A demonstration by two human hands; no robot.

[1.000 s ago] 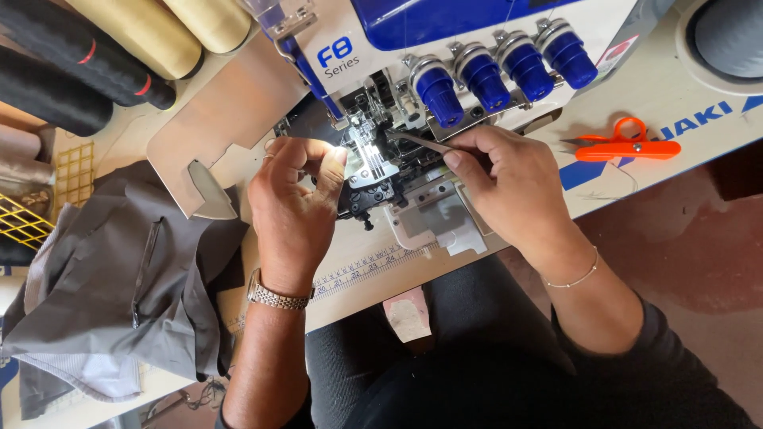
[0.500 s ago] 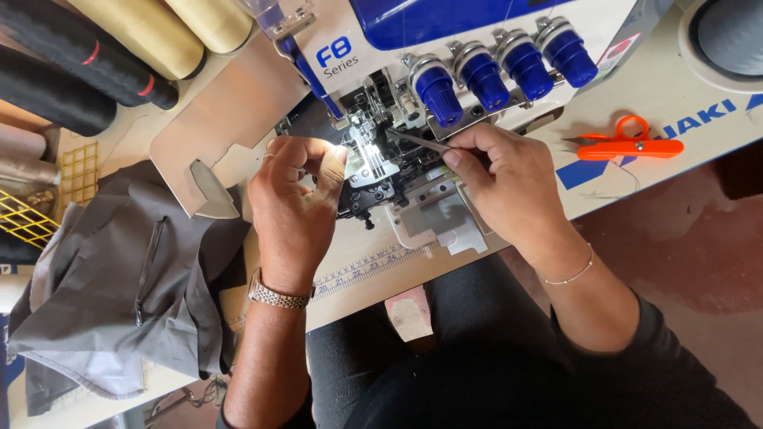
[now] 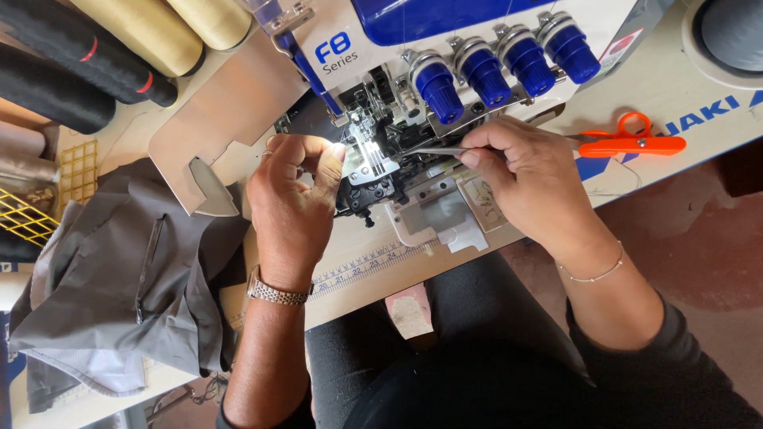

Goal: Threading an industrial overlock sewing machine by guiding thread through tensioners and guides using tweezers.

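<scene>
Head view, nearest you first: your lap is a dark patch at the bottom, and both forearms reach away from it up to the sewing machine [image 3: 445, 48]. A metal watch [image 3: 274, 291] sits on your left wrist, a thin bracelet [image 3: 592, 274] on your right. A printed ruler strip [image 3: 366, 264] runs along the table edge between the arms.

Your right hand [image 3: 528, 179] is closed in a pinch on a pair of slim metal tweezers [image 3: 433, 150]. Their long axis lies nearly level across the picture, handle end buried in your fingers, tips pointing left toward the needle area [image 3: 367, 151]. So the working spot lies left of your right grip, straight along the line of the tool, and the tips look to be close beside it; whether they touch anything there is too fine to tell.

Your left hand [image 3: 294, 195] is curled, thumb and forefinger drawn together just left of the same spot. It may be pinching a thread, but none shows clearly, so you cannot tell what it holds. Both hands flank the needle area, the left nearer to it by bare fingers, the right only through the tweezers.

Farther out, grey fabric [image 3: 119, 270] lies heaped to the left, orange scissors [image 3: 632, 143] rest on the table at right, well apart from your right hand, and blue tension knobs [image 3: 509, 67] line the machine beyond.
</scene>
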